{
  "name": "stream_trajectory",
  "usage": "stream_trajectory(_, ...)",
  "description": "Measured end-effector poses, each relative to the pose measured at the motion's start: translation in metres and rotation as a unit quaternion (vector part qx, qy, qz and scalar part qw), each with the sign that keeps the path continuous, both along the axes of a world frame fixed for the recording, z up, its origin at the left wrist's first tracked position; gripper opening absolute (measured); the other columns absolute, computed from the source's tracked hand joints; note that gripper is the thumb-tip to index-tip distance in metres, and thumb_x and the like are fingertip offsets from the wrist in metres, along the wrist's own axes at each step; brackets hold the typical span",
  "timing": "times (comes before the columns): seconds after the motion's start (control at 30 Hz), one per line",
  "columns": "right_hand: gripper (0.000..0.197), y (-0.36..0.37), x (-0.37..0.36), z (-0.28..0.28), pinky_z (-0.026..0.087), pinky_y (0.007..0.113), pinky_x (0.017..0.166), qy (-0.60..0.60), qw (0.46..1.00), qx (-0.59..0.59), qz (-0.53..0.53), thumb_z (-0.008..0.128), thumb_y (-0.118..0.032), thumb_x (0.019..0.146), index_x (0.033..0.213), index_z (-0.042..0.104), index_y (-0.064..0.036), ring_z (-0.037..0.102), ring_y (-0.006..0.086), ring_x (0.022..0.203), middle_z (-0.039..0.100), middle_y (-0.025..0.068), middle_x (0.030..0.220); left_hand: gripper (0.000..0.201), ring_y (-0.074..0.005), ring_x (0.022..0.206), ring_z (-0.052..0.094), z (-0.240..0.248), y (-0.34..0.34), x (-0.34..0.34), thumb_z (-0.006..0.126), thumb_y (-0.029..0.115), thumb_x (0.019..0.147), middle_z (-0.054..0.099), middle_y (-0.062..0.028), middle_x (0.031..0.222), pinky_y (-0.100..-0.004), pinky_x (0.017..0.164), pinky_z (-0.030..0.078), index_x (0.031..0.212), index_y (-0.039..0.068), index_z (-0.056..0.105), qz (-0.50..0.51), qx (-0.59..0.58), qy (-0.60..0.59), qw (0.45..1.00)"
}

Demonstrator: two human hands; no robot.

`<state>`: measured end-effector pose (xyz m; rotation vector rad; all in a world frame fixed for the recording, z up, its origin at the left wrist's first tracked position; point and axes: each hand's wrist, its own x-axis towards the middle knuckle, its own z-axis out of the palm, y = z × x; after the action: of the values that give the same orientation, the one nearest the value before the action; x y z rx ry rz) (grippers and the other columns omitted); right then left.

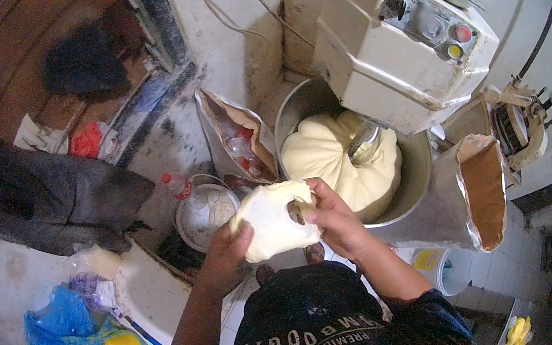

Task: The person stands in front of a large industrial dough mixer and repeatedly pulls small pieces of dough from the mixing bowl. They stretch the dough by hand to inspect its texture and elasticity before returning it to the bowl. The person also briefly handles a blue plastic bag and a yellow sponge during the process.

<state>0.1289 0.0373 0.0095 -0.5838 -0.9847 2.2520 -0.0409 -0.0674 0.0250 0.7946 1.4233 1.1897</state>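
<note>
Both hands closed on dough lump: left hand underneath, right hand gripping side.

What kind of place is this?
Probably a small bakery's back room. A floor-standing dough mixer has its steel bowl full of pale dough, open paper sacks stand beside it, and both hands hold a piece of dough.

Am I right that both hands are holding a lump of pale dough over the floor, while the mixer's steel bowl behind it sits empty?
Not quite. The head view shows the left hand and right hand holding the lump of pale dough, but the steel bowl is not empty: it holds a large mass of dough around the mixer hook.
</note>
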Motion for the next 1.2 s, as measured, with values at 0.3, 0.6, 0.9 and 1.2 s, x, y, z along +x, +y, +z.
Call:
stream_trajectory(0.3, 0.036, 0.000, -0.004, 0.003, 0.048, 0.024, 0.065, -0.098, 0.990, 0.079, -0.056, 0.066, 0.001, 0.074, 0.102, 0.045, -0.0070, 0.058, 0.0108, 0.075, 0.060, 0.0045, 0.089, 0.029, -0.0111, 0.082, 0.054, 0.004, 0.001, -0.003, 0.051, 0.021, 0.087, 0.060, -0.0066, 0.091, -0.0265, 0.073, 0.043, 0.106, -0.001, 0.056, -0.051, 0.029, 0.028, 0.998)
stream_trajectory(0.6, 0.026, -0.003, 0.027, 0.005, 0.046, 0.032, 0.070, -0.395, 0.839, 0.359, 0.111, 0.059, -0.026, 0.083, 0.099, 0.057, -0.0057, 0.060, 0.0263, 0.079, 0.061, 0.0109, 0.092, 0.019, -0.0197, 0.079, 0.059, -0.036, -0.012, -0.037, 0.062, 0.014, 0.077, 0.063, -0.0128, 0.083, -0.0302, 0.073, 0.044, 0.087, -0.003, 0.064, -0.088, 0.006, 0.265, 0.960)
stream_trajectory(0.9, 0.023, 0.035, 0.089, 0.040, 0.042, 0.026, 0.075, -0.297, 0.894, 0.334, 0.023, 0.057, -0.025, 0.083, 0.088, 0.062, -0.0025, 0.056, 0.0136, 0.081, 0.061, 0.0054, 0.086, 0.024, -0.0291, 0.105, 0.050, 0.008, 0.036, -0.029, 0.062, 0.011, 0.075, 0.056, -0.0154, 0.106, -0.0356, 0.091, 0.037, 0.097, 0.001, 0.059, -0.168, 0.260, 0.253, 0.916)
stream_trajectory(1.2, 0.039, 0.148, 0.186, -0.169, 0.043, 0.043, 0.083, -0.779, 0.439, 0.443, 0.066, 0.057, -0.030, 0.081, 0.115, 0.055, -0.0100, 0.052, 0.0300, 0.095, 0.043, 0.0183, 0.123, 0.048, -0.0309, 0.117, 0.041, -0.040, 0.047, -0.044, 0.060, 0.014, 0.076, 0.048, -0.0158, 0.121, -0.0379, 0.100, 0.029, 0.120, 0.003, 0.046, -0.084, 0.057, 0.418, 0.903)
